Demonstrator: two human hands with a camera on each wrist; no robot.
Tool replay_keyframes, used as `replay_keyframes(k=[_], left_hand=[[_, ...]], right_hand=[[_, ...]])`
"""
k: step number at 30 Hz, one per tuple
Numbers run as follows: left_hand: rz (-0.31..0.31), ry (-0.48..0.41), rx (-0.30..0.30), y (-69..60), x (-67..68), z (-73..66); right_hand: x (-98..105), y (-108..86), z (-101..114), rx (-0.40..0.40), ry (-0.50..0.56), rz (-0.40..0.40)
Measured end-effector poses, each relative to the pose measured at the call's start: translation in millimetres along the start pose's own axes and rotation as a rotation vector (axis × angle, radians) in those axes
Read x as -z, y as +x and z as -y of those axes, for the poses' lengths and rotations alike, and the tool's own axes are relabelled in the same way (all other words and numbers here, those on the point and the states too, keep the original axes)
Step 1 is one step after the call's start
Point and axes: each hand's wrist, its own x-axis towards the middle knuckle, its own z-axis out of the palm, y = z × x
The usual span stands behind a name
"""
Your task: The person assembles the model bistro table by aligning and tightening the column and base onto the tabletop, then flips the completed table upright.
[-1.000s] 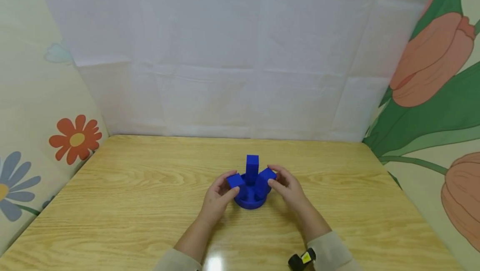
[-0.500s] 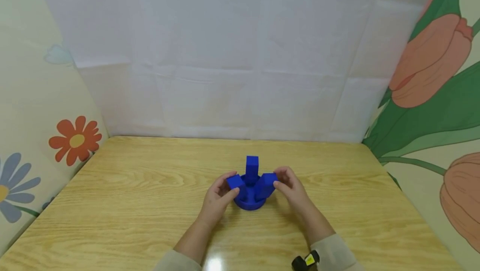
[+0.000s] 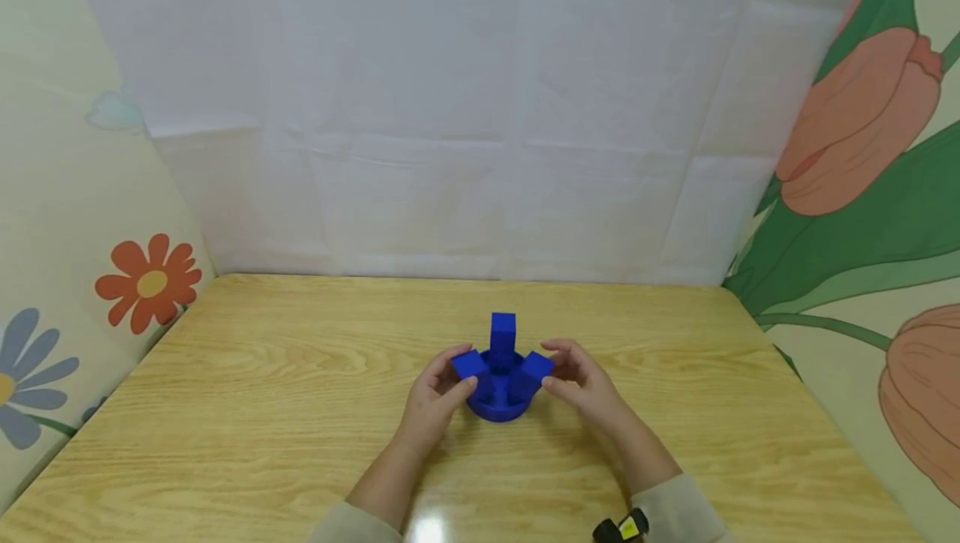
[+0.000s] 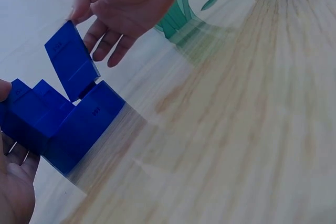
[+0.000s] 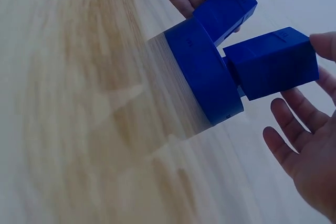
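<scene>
A round blue base (image 3: 500,413) stands on the table with three blue rectangular blocks rising from it. My left hand (image 3: 431,399) holds the left block (image 3: 471,366) between thumb and fingers. On the other side, my right hand (image 3: 590,384) has thumb and index finger at the outer end of the right block (image 5: 273,61), pinching it lightly; its other fingers hang apart below. That block leans outward and joins the base by a narrow neck, as the right wrist view shows. The rear block (image 3: 503,333) stands upright, touched by neither hand.
The wood-grain table (image 3: 300,376) spreads around the base. A white cloth (image 3: 450,109) hangs behind it, and flower-patterned sheets stand at both sides. A black strap with a yellow label (image 3: 627,526) sits at the right wrist.
The right block has turned about its own length, and its top shows a different angle. My right hand has shifted slightly right and toward me. The left hand has stayed put.
</scene>
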Motion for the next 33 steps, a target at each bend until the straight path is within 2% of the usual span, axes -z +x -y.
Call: replay_keyframes(k=[4, 9, 17, 21, 25, 28, 33], left_hand=[[-0.003, 0.001, 0.003, -0.3, -0.4, -0.3], [0.001, 0.003, 0.006, -0.5, -0.3, -1.0], [0.006, 0.005, 0.003, -0.5, 0.1, -1.0], [0.004, 0.010, 0.001, -0.4, 0.1, -0.2], [0.002, 0.010, -0.002, -0.1, 0.1, 0.7], [0.004, 0.007, -0.004, 0.2, 0.1, 0.8], [0.004, 0.013, -0.002, 0.3, 0.5, -0.2]], right_hand=[[-2, 0.2, 3, -0.021, -0.053, 0.019], [-4, -0.4, 4, -0.048, -0.071, 0.029], [-11, 2.3, 6, -0.125, -0.078, -0.011], [-11, 1.6, 5, -0.085, -0.045, 0.002], [-6, 0.0, 5, -0.015, 0.033, 0.046], [-2, -0.1, 4, 0.005, 0.073, 0.074], [-1, 1.9, 4, -0.004, 0.023, 0.088]])
